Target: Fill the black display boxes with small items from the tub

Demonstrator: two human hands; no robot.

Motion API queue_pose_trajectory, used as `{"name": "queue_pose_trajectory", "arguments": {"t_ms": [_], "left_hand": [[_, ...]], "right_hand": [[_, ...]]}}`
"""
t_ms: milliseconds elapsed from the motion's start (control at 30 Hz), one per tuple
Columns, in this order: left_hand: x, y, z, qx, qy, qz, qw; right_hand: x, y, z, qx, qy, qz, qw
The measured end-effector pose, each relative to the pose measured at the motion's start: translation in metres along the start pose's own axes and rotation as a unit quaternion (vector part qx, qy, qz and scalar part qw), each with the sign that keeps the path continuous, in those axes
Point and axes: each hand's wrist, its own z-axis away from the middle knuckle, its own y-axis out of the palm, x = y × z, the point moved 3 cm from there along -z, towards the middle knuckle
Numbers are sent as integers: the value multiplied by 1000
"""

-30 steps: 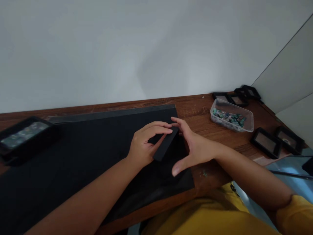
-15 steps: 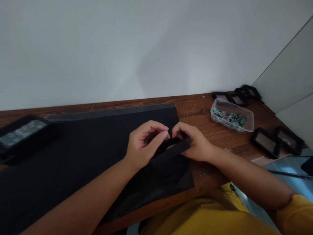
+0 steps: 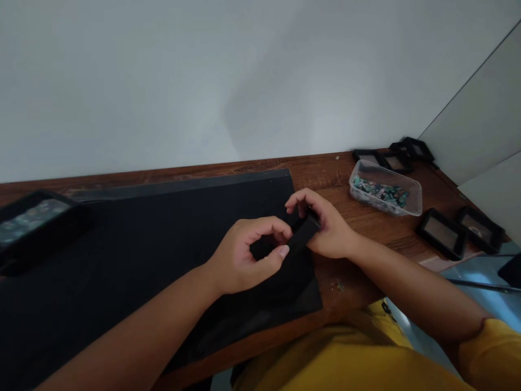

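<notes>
A small black box, seen mostly from its side, is held between my two hands above the black mat. My right hand grips its right end, with the index finger arched over the top. At the near left end, my left hand pinches the box between thumb and curled fingers. The face turned away from me is hidden, so I cannot see what is in it.
Right of the mat stands a clear plastic tub of green and grey stone chips. Black framed boxes with windows lie around it on the wooden table. Far left is a black case with a light strip. A pale wall rises behind.
The black box has tilted steeper, its right end raised. My left hand has moved down onto its near left end, and my right hand has shifted slightly upward.
</notes>
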Motion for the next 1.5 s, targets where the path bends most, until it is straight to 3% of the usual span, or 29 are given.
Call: {"name": "queue_pose_trajectory", "arguments": {"t_ms": [167, 300, 600, 833, 1033, 1300, 1500], "left_hand": [[-1, 6, 1, -42, 14, 22, 999], [1, 9, 0, -50, -15, 22, 998], [-13, 2, -9, 70, -36, 50, 996], [-19, 5, -7, 117, -36, 42, 992], [-21, 9, -5, 84, 0, 45, 995], [-17, 12, -1, 57, 20, 26, 998], [-13, 13, 3, -15, 18, 48, 999]], "right_hand": [[0, -2, 3, -45, -3, 34, 998], [1, -2, 4, -37, -10, 83, 996], [5, 3, 9, -24, -31, 95, 995], [12, 6, 9, 26, -48, 90, 994], [13, 5, 9, 53, -49, 81, 994], [12, 8, 11, 35, -29, 49, 998], [9, 7, 11, 1, 65, -86, 994]]}}
